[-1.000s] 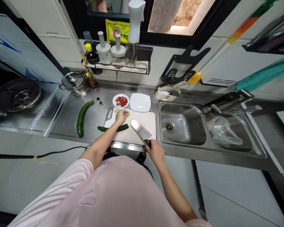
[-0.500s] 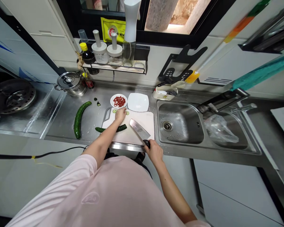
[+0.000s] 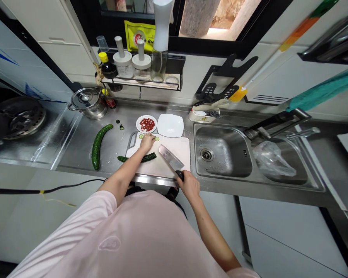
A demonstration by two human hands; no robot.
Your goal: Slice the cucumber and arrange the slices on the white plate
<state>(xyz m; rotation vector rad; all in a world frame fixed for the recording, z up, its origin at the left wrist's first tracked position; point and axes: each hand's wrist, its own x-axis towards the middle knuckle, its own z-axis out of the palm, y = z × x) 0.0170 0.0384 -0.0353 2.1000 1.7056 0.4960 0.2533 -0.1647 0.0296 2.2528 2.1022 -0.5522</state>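
Note:
My right hand point(image 3: 189, 184) is wrapped round the black handle of a knife point(image 3: 171, 157), whose blade lies over the right part of the white cutting board point(image 3: 162, 168). At the board's far edge, my left hand point(image 3: 147, 142) reaches among cucumber slices point(image 3: 156, 138); its fingers are bent together, and what they hold is too small to make out. A cut cucumber point(image 3: 149, 157) lies across the board, partly under my left forearm. Just beyond the board are a plate of red pieces point(image 3: 147, 124) and a white square dish point(image 3: 170, 125). A whole cucumber point(image 3: 97, 148) rests to the left.
A lidded pot point(image 3: 88, 103) and small bottle point(image 3: 109, 99) stand at the back left. Small green scraps point(image 3: 121, 127) lie on the counter. The sink point(image 3: 223, 152) is right of the board, with a plastic bag point(image 3: 272, 157) in its second basin. A condiment rack point(image 3: 142, 83) hangs behind.
The view has shifted very slightly. Both hands and the knife stay in nearly the same places.

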